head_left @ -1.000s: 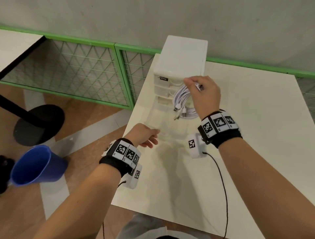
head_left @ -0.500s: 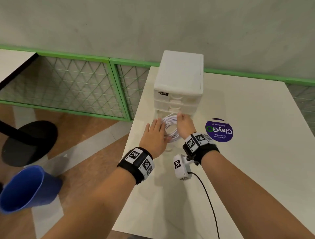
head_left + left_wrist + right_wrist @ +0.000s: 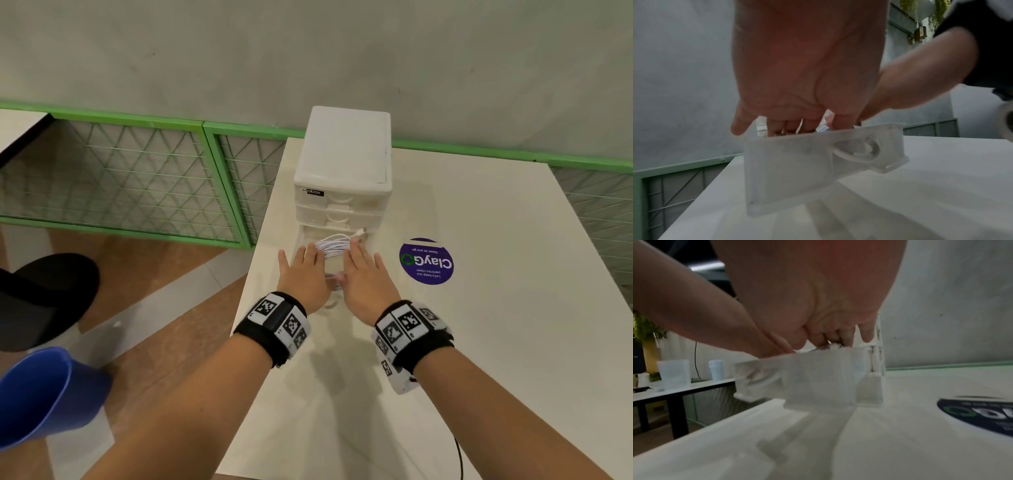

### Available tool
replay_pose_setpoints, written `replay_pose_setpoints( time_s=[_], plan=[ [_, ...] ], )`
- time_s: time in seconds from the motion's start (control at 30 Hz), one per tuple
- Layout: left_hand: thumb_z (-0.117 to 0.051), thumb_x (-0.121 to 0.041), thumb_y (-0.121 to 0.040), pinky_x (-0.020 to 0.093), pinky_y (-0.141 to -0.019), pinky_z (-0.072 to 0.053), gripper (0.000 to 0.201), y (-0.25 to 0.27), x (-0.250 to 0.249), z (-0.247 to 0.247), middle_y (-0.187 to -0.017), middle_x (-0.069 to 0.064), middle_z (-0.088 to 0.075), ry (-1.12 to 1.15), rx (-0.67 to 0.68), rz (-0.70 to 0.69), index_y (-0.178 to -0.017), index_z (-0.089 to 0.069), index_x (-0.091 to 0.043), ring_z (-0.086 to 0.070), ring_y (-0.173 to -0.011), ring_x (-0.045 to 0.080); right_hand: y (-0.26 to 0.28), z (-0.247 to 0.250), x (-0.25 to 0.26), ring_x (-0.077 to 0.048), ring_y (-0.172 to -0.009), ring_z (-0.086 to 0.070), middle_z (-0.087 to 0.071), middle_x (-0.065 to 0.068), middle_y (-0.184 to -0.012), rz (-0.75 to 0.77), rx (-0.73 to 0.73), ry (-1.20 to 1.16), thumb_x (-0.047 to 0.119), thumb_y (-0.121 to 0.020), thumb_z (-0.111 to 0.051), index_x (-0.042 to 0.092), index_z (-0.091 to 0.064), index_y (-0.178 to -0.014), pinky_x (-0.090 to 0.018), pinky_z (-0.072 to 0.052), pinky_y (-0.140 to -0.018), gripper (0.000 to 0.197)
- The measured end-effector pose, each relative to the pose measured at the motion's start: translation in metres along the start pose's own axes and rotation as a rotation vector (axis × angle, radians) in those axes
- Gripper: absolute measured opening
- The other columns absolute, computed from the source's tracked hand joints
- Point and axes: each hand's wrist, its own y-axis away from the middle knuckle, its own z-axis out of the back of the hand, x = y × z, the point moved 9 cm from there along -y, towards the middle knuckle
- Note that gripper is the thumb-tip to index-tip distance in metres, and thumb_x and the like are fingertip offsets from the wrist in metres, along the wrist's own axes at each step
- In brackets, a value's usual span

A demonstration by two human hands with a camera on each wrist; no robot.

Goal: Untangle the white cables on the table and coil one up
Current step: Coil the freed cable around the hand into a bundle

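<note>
The left hand point(image 3: 305, 274) and right hand point(image 3: 366, 274) lie side by side, palms down, fingers straight and holding nothing, over the pulled-out bottom drawer point(image 3: 789, 170) of a small white drawer unit point(image 3: 344, 164). Between their fingertips a coiled white cable point(image 3: 334, 247) sits in the drawer. The unit stands on the tabletop point(image 3: 496, 342), near a purple round sticker point(image 3: 426, 262).

White drawer unit point(image 3: 342, 164) sitting at table's point(image 3: 496, 342) far edge; purple round sticker point(image 3: 426, 262) lying just right of it. Blue cup point(image 3: 44, 397) showing lower left, over the wooden floor point(image 3: 164, 329).
</note>
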Motion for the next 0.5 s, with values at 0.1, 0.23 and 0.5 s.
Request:
replay_pose_setpoints(
  time_s=[0.1,0.23,0.5],
  plan=[
    [-0.029,-0.045,-0.101,0.056,-0.116,0.003,0.064,-0.002,0.001,0.0,-0.162,0.005,0.001,0.106,0.057,-0.025,-0.153,-0.009,-0.013,0.001,-0.149,0.022,0.004,-0.01,-0.005,-0.019,-0.146,0.011,0.012,-0.01,-0.157,-0.013,0.069,0.043,0.043,-0.101,-0.012,0.005,0.0,-0.149,-0.042,0.007,-0.118,0.063],
    [-0.038,-0.035,-0.101,0.052,-0.118,-0.006,0.049,-0.001,0.011,0.026,-0.159,0.006,-0.02,0.34,-0.024,-0.003,-0.144,-0.037,-0.012,-0.024,-0.144,0.022,0.005,-0.008,-0.011,-0.018,-0.145,0.016,0.014,-0.008,-0.157,0.017,0.122,0.117,0.075,-0.08,-0.008,0.008,0.004,-0.149,-0.05,0.015,-0.114,0.097],
    [-0.047,-0.036,-0.099,0.026,-0.091,-0.037,0.048,0.015,0.06,0.145,-0.135,0.014,-0.044,0.9,-0.789,0.179,-0.133,-0.041,-0.003,-0.05,-0.117,0.024,0.008,-0.008,-0.007,-0.026,-0.145,0.011,0.013,-0.016,-0.156,0.099,0.129,0.269,0.072,-0.084,-0.033,0.003,0.008,-0.148,-0.051,0.006,-0.116,0.102]
  ],
)
